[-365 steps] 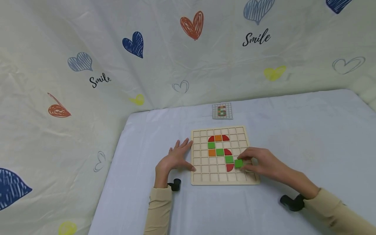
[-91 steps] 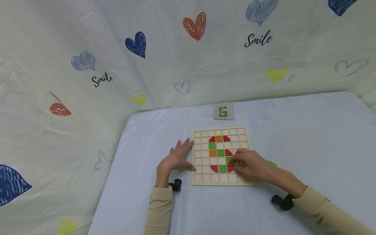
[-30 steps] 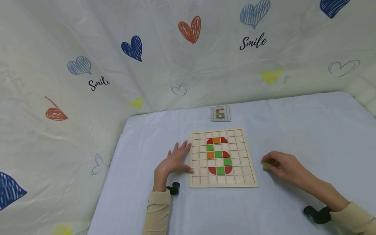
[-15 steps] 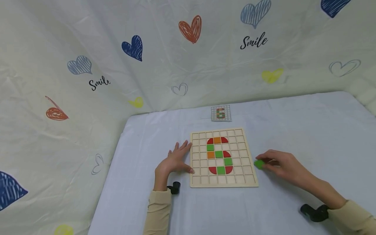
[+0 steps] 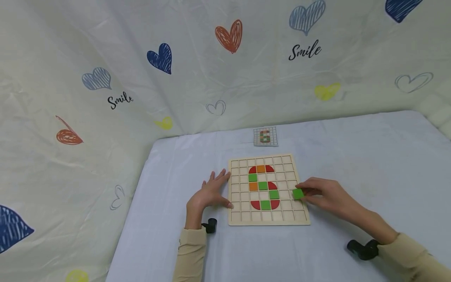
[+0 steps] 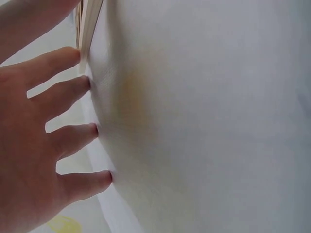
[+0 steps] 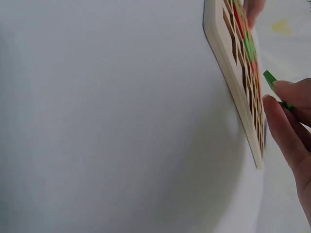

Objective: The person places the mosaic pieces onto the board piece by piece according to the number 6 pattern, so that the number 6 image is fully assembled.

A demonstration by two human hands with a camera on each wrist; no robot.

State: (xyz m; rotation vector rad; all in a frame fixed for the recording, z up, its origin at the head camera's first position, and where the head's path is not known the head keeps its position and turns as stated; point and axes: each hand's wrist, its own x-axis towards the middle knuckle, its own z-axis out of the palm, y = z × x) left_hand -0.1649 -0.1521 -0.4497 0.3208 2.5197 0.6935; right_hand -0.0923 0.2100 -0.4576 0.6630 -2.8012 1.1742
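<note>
A wooden grid board (image 5: pixel 243 216) lies on the table, with red, orange and green tiles set in its cells in a shape like a 6. My right hand (image 5: pixel 325 194) pinches a green square tile (image 5: pixel 298 194) over the board's right edge. In the right wrist view the same green tile (image 7: pixel 270 77) tilts between thumb and fingers, apart from the board (image 7: pixel 233 82). My left hand (image 5: pixel 208 196) spreads its fingers at the board's left edge, thumb and fingertips touching it. Those spread fingers also show in the left wrist view, where the hand (image 6: pixel 34 131) rests by the board's side.
A small pattern card (image 5: pixel 266 136) with a coloured 6 on a grid lies behind the board. White cloth (image 5: pixel 370 164) covers the table. A curtain (image 5: pixel 197 70) printed with hearts hangs at the back. Black wrist cameras (image 5: pixel 363 250) sit on both wrists.
Over the last second my right hand has lifted the green tile from the table and carried it left over the board's edge. Earlier, the lower-left red and bottom green tiles joined the board. My left hand stays put.
</note>
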